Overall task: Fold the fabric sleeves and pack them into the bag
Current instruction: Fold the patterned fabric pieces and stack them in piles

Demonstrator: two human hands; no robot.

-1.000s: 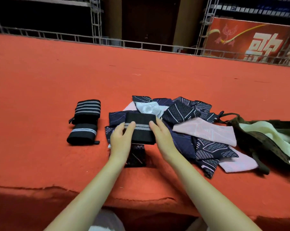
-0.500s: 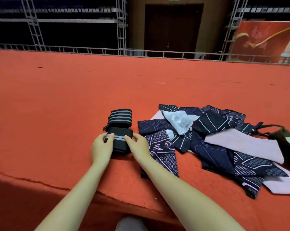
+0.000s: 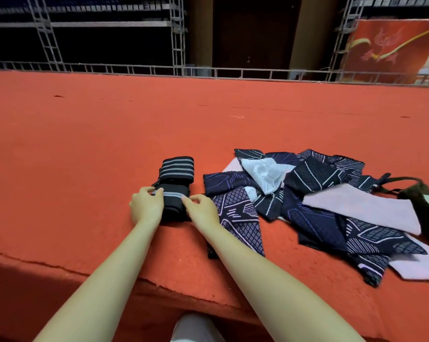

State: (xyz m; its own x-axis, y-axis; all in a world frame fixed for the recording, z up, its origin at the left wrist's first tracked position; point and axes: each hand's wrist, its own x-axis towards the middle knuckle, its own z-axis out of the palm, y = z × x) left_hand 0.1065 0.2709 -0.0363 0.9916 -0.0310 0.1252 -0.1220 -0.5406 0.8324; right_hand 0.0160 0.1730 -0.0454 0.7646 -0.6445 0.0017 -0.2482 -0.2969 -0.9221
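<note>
Surface: a red carpeted platform [image 3: 109, 149] filled the view, its near edge frayed and cracked.
Left hand: the left hand [image 3: 146, 206] lay against the left end of a folded black sleeve [image 3: 172, 202] with a grey stripe, fingers curled over its edge and gripping it.
Right hand: the right hand [image 3: 202, 208] held the right end of the same sleeve, thumb and forefinger pinched on the striped band, the other fingers curled.
Held sleeve: it sat on the carpet between the two hands, folded into a thick bundle.
Second sleeve: another folded black sleeve with several grey stripes [image 3: 177, 169] lay just behind the held one, touching it.
Pile: a loose heap of navy patterned cloths [image 3: 314, 193] lay to the right of the hands, mixed with a pale pink piece [image 3: 361, 208] and a white piece [image 3: 265, 172]; one navy cloth [image 3: 238, 218] reached under the right forearm.
Bag: a dark olive bag [image 3: 428, 208] with a strap lay at the right edge, touching the pile; its mouth showed a pale lining, and the pictures did not show any sleeve inside it.
Background: a metal railing [image 3: 208, 72] ran along the far edge of the carpet, with metal scaffolding [image 3: 176, 33] and a red banner [image 3: 393, 50] behind it.
</note>
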